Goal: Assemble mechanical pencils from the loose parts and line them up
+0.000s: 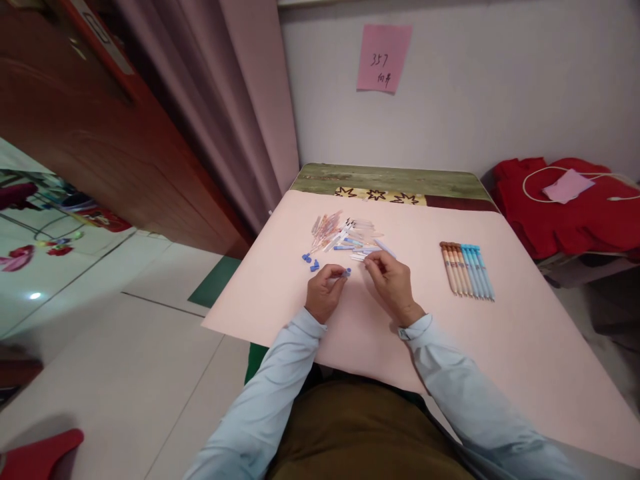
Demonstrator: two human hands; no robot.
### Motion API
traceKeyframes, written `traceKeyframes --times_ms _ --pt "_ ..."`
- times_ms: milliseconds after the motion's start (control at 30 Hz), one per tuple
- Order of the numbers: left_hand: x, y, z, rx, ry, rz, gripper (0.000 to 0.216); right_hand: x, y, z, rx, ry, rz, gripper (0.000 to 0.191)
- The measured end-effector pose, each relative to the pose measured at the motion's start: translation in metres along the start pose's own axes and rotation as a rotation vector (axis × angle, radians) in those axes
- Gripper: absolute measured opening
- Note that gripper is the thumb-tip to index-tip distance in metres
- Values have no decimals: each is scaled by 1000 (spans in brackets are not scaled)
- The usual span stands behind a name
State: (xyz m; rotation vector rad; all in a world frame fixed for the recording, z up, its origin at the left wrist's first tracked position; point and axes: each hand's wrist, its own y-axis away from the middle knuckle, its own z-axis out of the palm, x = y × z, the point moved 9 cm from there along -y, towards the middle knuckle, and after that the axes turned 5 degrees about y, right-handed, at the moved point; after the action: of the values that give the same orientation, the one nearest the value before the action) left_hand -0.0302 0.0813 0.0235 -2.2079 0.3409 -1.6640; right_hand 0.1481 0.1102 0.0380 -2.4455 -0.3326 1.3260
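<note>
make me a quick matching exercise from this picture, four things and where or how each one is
1. left hand
2. lined-up pens
3. loose blue pieces
4. note marked 357

A. on the wall
B. side by side, on the right part of the table
C. pinching a small blue part
D. lying just beyond the left hand

Pairs: 1-C, 2-B, 3-D, 4-A

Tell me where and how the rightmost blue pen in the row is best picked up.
Probably at mid-barrel, coming from above and the right: the rightmost blue pen looks slim and lies flat, its right side free, the other pens close on its left.
</note>
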Motion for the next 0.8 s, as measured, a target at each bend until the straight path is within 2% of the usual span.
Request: traceKeyframes --times_ms 133,300,433,633,800 --pt "-3 0 -1 33 -41 -16 13 5 4 11 -112 -456 191 21" --pt "-4 -1 -3 58 -82 -12 12 1 5 11 -114 -621 230 24" --pt "-5 0 -2 37 -125 11 12 -2 5 10 -121 -514 143 20" --pt "-1 0 2 -9 -171 73 12 -21 7 -5 5 -77 -135 14" --pt "2 0 2 -9 -164 76 14 -30 9 -4 -19 76 -226 17"
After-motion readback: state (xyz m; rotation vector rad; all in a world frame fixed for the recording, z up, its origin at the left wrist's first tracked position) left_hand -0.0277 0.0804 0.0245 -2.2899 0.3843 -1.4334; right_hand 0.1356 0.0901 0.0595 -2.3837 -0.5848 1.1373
